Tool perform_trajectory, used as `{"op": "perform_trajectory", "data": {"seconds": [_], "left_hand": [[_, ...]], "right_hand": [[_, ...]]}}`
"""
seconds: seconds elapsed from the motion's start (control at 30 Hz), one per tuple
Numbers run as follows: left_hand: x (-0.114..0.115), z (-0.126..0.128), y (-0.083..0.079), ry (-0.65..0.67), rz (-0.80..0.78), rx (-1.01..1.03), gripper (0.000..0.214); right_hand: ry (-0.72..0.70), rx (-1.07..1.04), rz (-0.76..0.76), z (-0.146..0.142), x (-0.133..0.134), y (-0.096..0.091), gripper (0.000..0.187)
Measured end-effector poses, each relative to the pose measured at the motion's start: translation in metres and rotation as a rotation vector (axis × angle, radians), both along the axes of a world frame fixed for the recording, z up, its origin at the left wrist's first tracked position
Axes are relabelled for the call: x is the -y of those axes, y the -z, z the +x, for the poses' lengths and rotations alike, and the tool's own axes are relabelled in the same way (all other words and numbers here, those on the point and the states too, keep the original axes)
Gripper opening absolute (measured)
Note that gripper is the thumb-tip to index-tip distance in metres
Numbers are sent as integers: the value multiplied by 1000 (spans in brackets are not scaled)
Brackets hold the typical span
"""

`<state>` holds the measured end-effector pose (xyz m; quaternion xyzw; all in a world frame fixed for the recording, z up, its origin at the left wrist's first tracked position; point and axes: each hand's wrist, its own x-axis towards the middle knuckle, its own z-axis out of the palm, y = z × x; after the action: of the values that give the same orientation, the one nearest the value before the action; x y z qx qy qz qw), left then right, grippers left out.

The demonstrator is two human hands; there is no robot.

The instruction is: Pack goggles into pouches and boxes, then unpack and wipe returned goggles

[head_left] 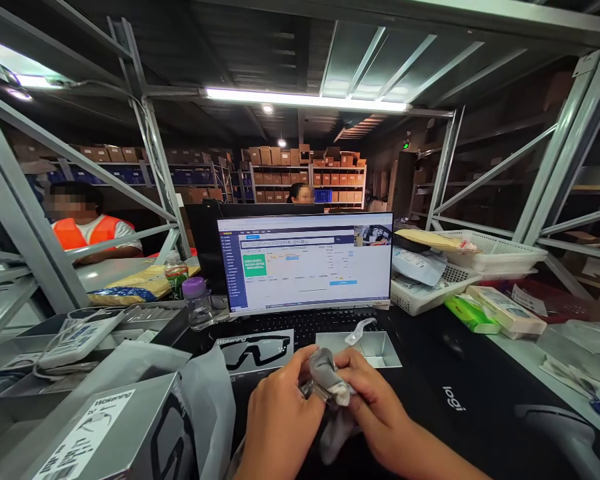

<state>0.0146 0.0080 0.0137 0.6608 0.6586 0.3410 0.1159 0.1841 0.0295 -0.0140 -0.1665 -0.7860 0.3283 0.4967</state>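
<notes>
My left hand [283,410] and my right hand [375,400] are both closed on a crumpled grey cloth [325,367], which looks like a soft pouch. Part of it hangs down between my wrists. A small shiny bit shows by my left fingers, too covered to name. Just beyond my hands lies an opened silver box [383,348] with a clear, curved plastic piece [361,331] resting at it. To its left is a flat box lid [260,348] printed with sports glasses and the word "Wakening".
A computer monitor [305,267] stands behind the keyboard [300,323]. At left are a larger grey Wakening box [135,427] and a purple-capped bottle [196,303]. White baskets [420,300], a mouse [453,345] and a scanner [560,430] lie right. A person in an orange vest [87,230] sits left.
</notes>
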Motion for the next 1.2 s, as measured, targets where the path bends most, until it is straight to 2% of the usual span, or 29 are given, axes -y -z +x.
{"op": "perform_trajectory", "data": {"seconds": [0.1, 0.17, 0.23, 0.3, 0.4, 0.47, 0.53, 0.6, 0.63, 0.7, 0.77, 0.8, 0.83, 0.9, 0.97, 1.03, 1.1, 1.2], "left_hand": [[-1, -3, -4, -28, -4, -52, 49], [-2, -4, -4, -12, -10, -64, 45], [-4, -4, -4, 23, -13, -56, 41], [-4, -4, -3, 52, -4, -32, 40], [-5, -5, -1, 74, 14, 35, 40], [-5, -5, 0, 77, 23, 67, 39], [-4, -5, 0, 67, 34, 65, 40], [-2, -5, -1, 47, 47, 36, 40], [-1, -4, -1, 30, 44, 7, 41], [2, -3, -3, -7, 30, -68, 43], [4, -2, -3, -33, 21, -130, 43], [4, -1, -3, -36, 22, -147, 42], [4, 0, -3, -33, 28, -154, 41], [3, 1, -1, -25, 38, -158, 41], [1, 3, 0, -19, 33, -153, 40], [-1, 3, 2, -12, 32, -127, 40], [-3, 2, 3, -8, 54, -85, 39], [-4, -4, 1, 7, 88, 4, 39]], "right_hand": [[69, 116, 82, 0, 1, -1, 32], [55, 126, 42, 1, -2, 0, 32], [-16, 77, -45, 2, -6, 1, 29], [-125, -50, -191, 2, -10, 3, 28], [-282, -372, -508, 0, -11, 6, 29], [-334, -528, -695, 0, -12, 9, 34], [-335, -585, -784, -1, -12, 12, 38], [-293, -557, -743, -3, -10, 12, 35], [-255, -494, -655, -4, -8, 11, 30], [-145, -313, -393, -7, -3, 7, 25], [-53, -132, -165, -8, 2, 2, 28], [-43, -82, -127, -9, 3, 1, 30], [-62, -81, -153, -9, 4, 1, 31], [-164, -215, -368, -10, 2, 3, 29], [-280, -476, -662, -10, -2, 7, 31], [-357, -671, -879, -9, -7, 9, 36], [-412, -721, -964, -5, -10, 7, 38], [-377, -667, -953, 10, -11, -1, 36]]}}
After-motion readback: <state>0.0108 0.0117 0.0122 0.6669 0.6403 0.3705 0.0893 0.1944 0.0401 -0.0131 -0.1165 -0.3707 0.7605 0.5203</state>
